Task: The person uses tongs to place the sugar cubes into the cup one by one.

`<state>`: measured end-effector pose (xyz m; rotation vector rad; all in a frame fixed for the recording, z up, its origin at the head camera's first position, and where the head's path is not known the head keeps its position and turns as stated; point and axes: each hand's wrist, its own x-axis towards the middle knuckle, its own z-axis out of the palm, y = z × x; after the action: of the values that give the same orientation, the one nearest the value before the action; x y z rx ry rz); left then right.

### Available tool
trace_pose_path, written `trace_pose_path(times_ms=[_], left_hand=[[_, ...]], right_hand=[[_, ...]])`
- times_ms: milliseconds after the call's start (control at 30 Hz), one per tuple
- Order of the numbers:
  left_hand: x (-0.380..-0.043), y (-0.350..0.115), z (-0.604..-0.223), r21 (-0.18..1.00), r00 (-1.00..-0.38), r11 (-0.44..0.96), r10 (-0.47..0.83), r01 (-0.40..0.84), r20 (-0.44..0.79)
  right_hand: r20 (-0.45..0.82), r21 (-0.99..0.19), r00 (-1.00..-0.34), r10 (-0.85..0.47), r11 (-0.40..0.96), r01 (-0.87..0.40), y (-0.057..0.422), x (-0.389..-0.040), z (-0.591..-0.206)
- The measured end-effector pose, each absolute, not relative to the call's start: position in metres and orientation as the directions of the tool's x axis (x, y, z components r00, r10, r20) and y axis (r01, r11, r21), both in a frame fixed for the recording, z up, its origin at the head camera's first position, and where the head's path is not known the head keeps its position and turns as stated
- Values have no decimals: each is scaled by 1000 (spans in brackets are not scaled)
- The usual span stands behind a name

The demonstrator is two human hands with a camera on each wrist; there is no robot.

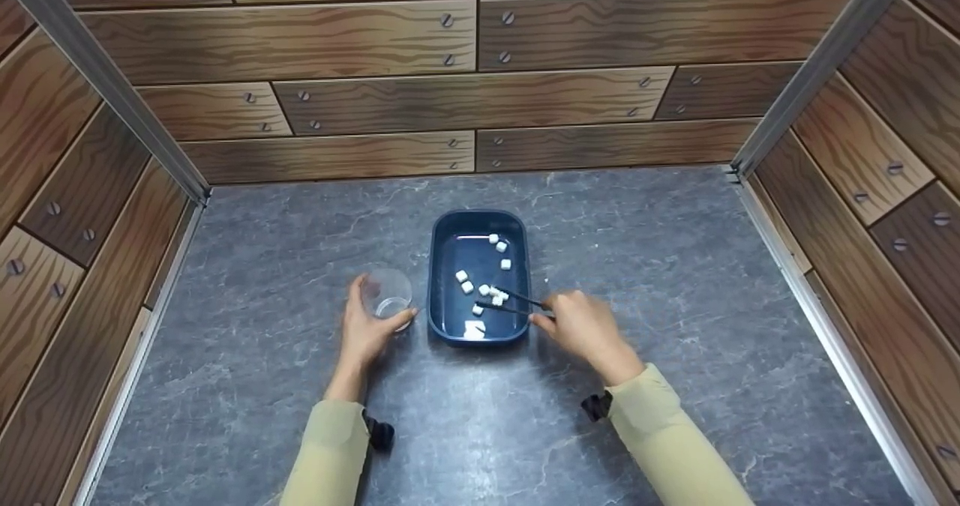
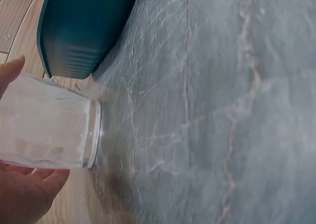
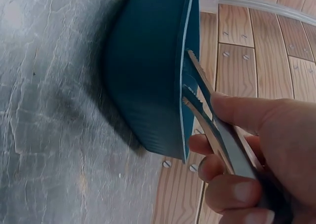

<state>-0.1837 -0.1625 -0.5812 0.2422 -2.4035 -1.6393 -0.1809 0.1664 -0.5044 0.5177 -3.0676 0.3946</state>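
Note:
A dark blue tray (image 1: 455,255) stands between the two hands, with several small white cubes (image 1: 505,264) scattered inside. The right hand (image 1: 592,330) grips a pair of tongs (image 1: 510,309), whose two arms reach over the tray's right wall and stand apart. Their tips are among the cubes near the tray's front half; whether they touch one I cannot tell. To the left of the tray, the left hand (image 1: 365,335) holds a clear cup (image 2: 44,120) with thumb and fingers on opposite sides. The cup is upright on the floor surface, its mouth upward.
The grey marbled surface (image 1: 247,326) lies under everything. Wood-patterned panels (image 1: 375,41) enclose it at the back and both sides, with metal strips (image 1: 832,348) along the corners and edges. A dark wrist camera (image 1: 381,435) sits at each sleeve cuff.

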Motion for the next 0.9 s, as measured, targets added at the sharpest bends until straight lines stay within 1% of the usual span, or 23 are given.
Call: trace_pose_path(times_ms=[133, 233, 467, 900], left_hand=[[-185, -162, -582, 934, -958, 354, -250, 41, 137], [-185, -163, -584, 933, -957, 357, -254, 43, 141], [-186, -162, -585, 937, -958, 348, -256, 29, 125], [-187, -162, -584, 941, -966, 338, -245, -1, 87]], right_hand=[[17, -250, -943, -332, 912, -325, 161, -181, -506], [-1, -222, -936, -351, 913, -342, 158, -181, -506], [-28, -147, -934, -357, 926, -349, 152, -183, -507], [-26, -143, -943, -333, 935, -326, 148, -183, -506]])
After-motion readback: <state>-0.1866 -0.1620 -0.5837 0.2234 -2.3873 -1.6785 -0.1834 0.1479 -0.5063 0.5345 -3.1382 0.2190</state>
